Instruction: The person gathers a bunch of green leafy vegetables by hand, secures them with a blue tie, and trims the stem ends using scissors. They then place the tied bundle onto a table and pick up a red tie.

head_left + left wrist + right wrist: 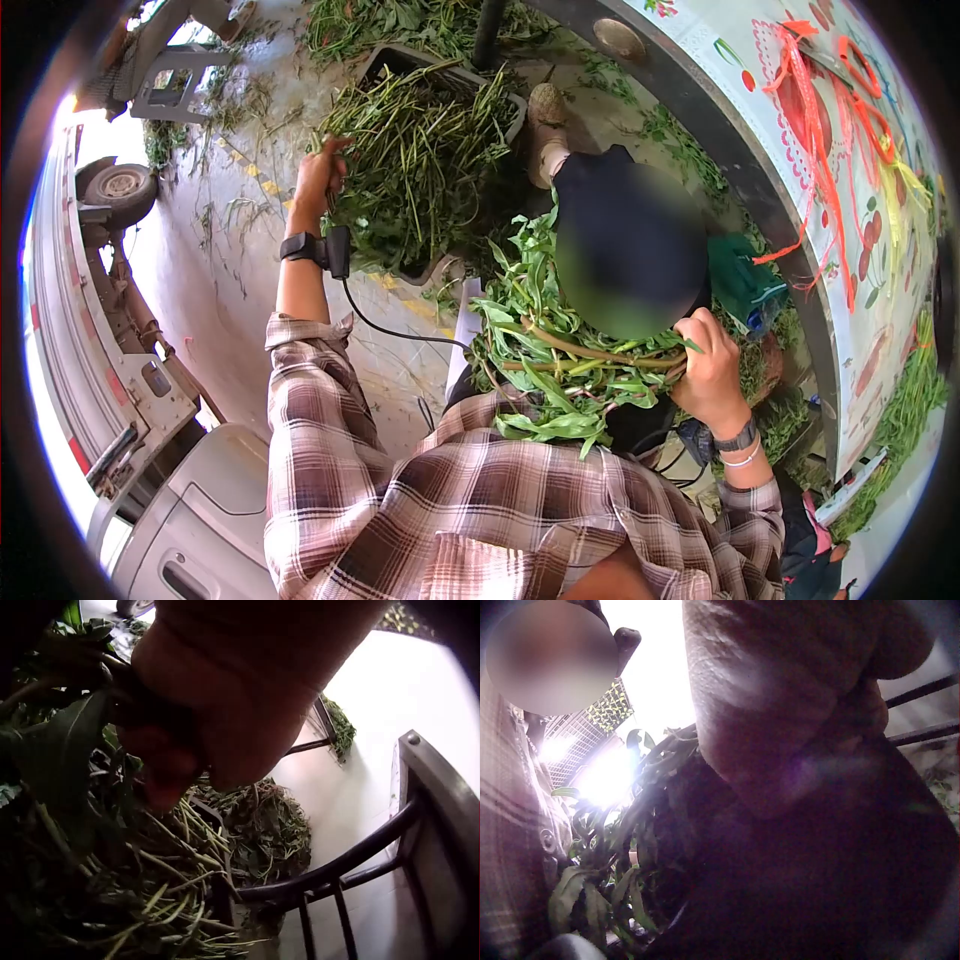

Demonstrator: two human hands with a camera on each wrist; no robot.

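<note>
My right hand (712,370) grips a bunch of leafy greens (540,330) by its thick stems, across my lap. The bunch's leaves spread out to the left in the head view and show beneath the hand (787,697) in the right wrist view. Out to the left, my left hand (320,178) is at the near-left edge of a heap of cut green stems (420,150). Its fingers curl round leafy stems (105,660) in the left wrist view. The heap fills a dark plastic crate (517,112) on the floor.
A table with a patterned cover (740,100) curves along the right, bearing red ribbons (800,130), orange-handled scissors (862,70) and more greens (905,420). Loose greens (420,25) litter the floor. A plastic stool (175,85) and a truck (80,330) stand at left.
</note>
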